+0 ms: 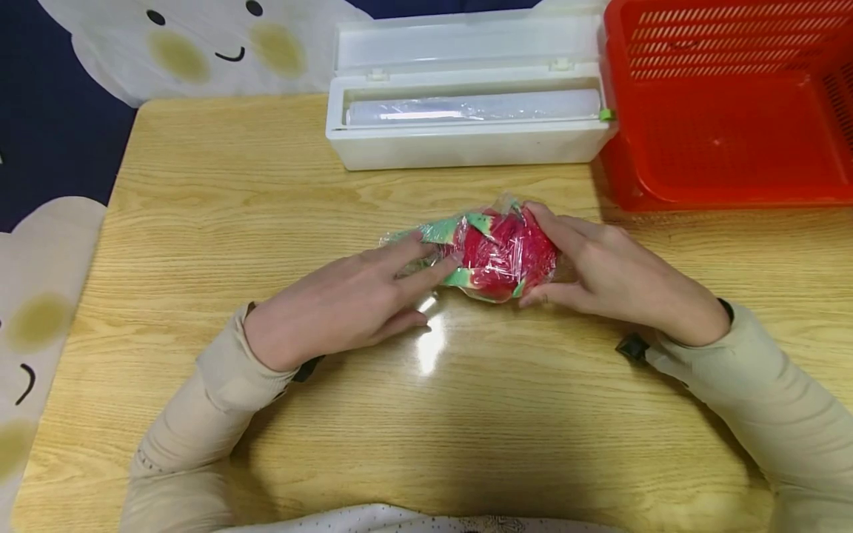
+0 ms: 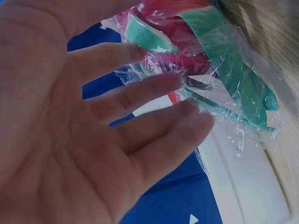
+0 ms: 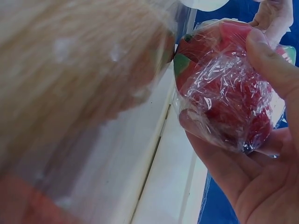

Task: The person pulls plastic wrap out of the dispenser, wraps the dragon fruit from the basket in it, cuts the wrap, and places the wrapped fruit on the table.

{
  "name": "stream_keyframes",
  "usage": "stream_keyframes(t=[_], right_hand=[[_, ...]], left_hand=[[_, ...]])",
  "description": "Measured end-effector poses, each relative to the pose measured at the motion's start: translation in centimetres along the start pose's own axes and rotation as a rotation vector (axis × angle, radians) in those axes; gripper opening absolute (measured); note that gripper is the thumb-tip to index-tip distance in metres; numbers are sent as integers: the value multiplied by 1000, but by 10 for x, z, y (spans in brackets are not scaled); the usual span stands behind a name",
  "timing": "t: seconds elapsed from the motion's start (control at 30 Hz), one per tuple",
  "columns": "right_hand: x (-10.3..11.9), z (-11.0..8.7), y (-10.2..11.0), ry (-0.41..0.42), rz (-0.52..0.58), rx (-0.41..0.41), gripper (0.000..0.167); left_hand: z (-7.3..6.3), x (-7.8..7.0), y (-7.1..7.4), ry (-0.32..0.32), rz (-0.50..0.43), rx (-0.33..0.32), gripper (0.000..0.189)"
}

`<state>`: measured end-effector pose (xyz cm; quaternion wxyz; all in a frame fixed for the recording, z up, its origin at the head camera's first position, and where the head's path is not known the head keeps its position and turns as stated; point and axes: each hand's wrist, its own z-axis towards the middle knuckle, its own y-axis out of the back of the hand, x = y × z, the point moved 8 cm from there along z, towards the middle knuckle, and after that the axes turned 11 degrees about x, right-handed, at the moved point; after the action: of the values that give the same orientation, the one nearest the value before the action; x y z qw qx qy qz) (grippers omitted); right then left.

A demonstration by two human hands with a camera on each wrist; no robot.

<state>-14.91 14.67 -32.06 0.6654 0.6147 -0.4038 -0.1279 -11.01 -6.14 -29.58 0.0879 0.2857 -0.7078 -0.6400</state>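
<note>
A red dragon fruit [image 1: 496,252] with green scales, wrapped in clear cling film, lies on its side on the table. Its leafy green end points left, and loose film sticks out around it. My right hand [image 1: 616,274] grips the rounded red end between thumb and fingers, which the right wrist view shows around the wrapped fruit [image 3: 224,88]. At the green end, my left hand [image 1: 353,300] reaches over with fingers extended, the fingertips at the film. The left wrist view shows this palm [image 2: 84,135] spread beside the fruit's green scales [image 2: 224,60].
Behind the fruit stands a white cling film box [image 1: 466,152], its lid raised and a film roll [image 1: 473,107] inside. A red plastic basket [image 1: 726,196] sits at the back right. The wooden table [image 1: 426,444] has a cloud-patterned cloth [image 1: 60,296] beyond its left edge.
</note>
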Motion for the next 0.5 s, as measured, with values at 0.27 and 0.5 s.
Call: stream_keyframes(t=[0.27, 0.5], right_hand=[[0, 1, -1, 6, -6, -6, 104], [2, 0, 1, 16, 1, -16, 105]], left_hand=[[0, 1, -1, -9, 23, -26, 71], [0, 3, -2, -1, -27, -6, 72]])
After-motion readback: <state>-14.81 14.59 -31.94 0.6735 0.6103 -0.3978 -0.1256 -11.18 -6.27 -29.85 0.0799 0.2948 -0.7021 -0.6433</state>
